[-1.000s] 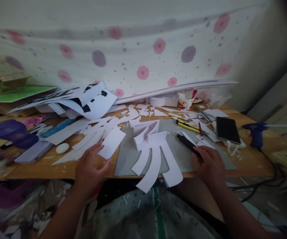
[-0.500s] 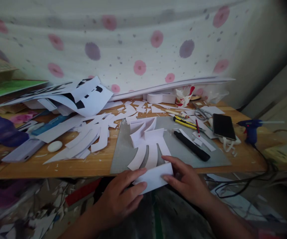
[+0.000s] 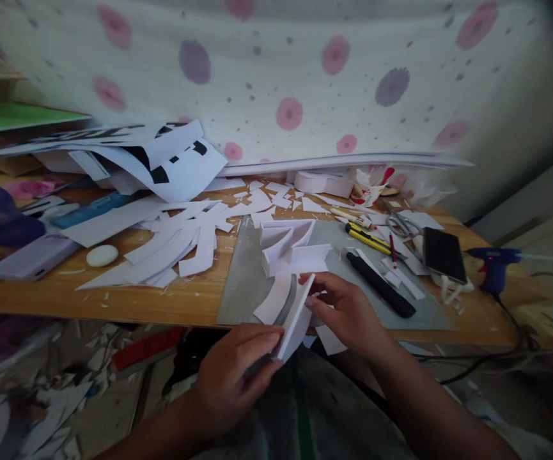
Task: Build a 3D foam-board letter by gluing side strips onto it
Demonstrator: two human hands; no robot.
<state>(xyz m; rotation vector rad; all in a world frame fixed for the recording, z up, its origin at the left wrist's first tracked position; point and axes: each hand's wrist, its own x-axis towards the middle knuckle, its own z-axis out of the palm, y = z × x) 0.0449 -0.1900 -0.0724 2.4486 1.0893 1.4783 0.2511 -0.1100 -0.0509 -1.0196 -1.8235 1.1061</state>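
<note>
Between my two hands, above the table's front edge, is a white foam-board strip (image 3: pixel 296 322), tilted with its narrow edge facing up. My left hand (image 3: pixel 240 370) pinches its lower left end. Fingers and thumb of my right hand (image 3: pixel 346 310) grip its upper right end. Just beyond lies a white cut-out with curved legs (image 3: pixel 276 297), partly hidden by the strip and my right hand. A folded white upright structure (image 3: pixel 290 246) stands at its far end, on the grey cutting mat (image 3: pixel 240 281).
White scraps (image 3: pixel 171 249) cover the table's left. A yellow utility knife (image 3: pixel 369 238), a black-handled tool (image 3: pixel 381 285), scissors (image 3: pixel 401 223) and a phone (image 3: pixel 443 254) lie right. A blue glue gun (image 3: pixel 494 265) stands at the right edge, its cable hanging down.
The strip has turned from showing its broad face to standing edge-up and steeper. My right hand has moved slightly up. The view has shifted a little.
</note>
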